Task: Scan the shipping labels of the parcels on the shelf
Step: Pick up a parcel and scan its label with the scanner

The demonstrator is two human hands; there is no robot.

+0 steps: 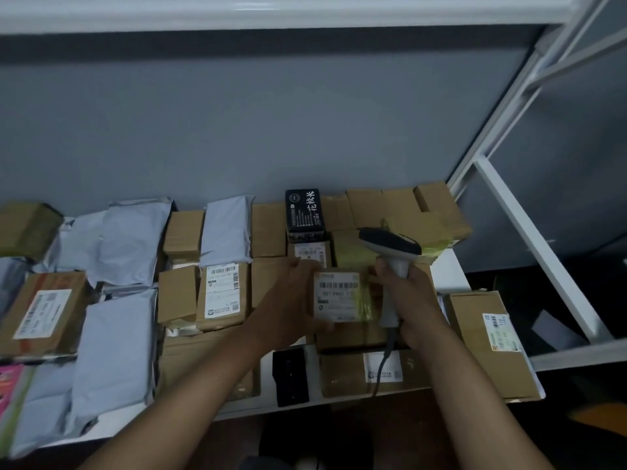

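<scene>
Here, in the head view, the left hand [288, 296] grips a small parcel [341, 296] by its left edge, label [336, 295] facing up, above the packed shelf [451, 279]. The right hand [412, 300] is curled round the handle of a scanner [390, 245], just beside the parcel's right edge. Boxes and grey mailers [115, 242] crowd the shelf to its front edge; bare white surface shows only near the right frame post [539, 245].

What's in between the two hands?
In the head view, a small cardboard parcel with a white barcode label sits between them: the left hand holds its edge, the right hand grips the scanner.
</scene>
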